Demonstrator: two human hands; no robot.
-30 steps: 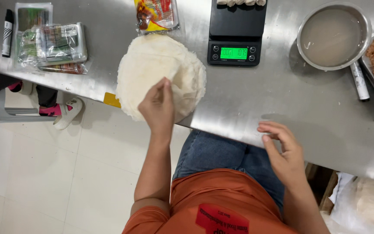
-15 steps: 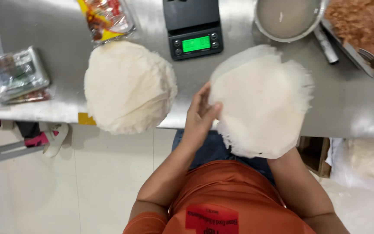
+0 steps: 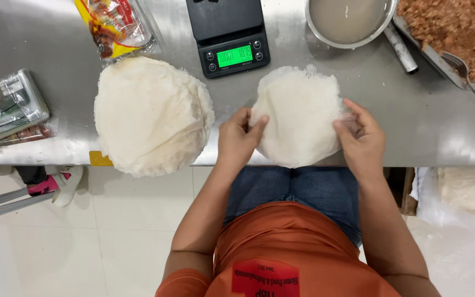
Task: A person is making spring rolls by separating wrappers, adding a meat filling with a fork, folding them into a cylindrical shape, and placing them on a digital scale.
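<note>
- Nearest to us: orange shirt [image 3: 281, 247] with a red rectangular patch at the chest, blue jeans [image 3: 298, 190] below the table edge.
- Our left hand [image 3: 238, 138] pinches the left edge of a single round white wrapper [image 3: 298, 118]; thumb on top, fingers curled under, nearly closed on the sheet.
- Our right hand [image 3: 363, 138] grips the right edge of the same wrapper, fingers bent over the rim, thumb side hidden so we cannot tell how tight.
- The wrapper lies flat on the steel table [image 3: 430, 126], its near edge hanging slightly over the front lip, directly between the hands.
- Left of it, well apart: a thick stack of white wrappers [image 3: 152, 113], also overhanging the table front; small yellow tag [image 3: 100, 159] on the table edge under it.
- Far left: clear plastic packs [image 3: 9, 104], rectangular, with greenish and red contents.
- Behind the stack: a yellow and red snack-style packet [image 3: 115, 25] in clear film, tilted.
- Back centre: black digital scale [image 3: 229, 33] with green lit display.
- Back right: metal bowl [image 3: 350, 22] of cloudy liquid, a white marker [image 3: 401, 48] beside it, then a tray of brown minced filling [image 3: 452, 27] with a fork [image 3: 471, 77] at its edge.
- Floor: pale tiles [image 3: 100, 236]; grey stool leg and a white-pink shoe [image 3: 56, 184] bottom left.
</note>
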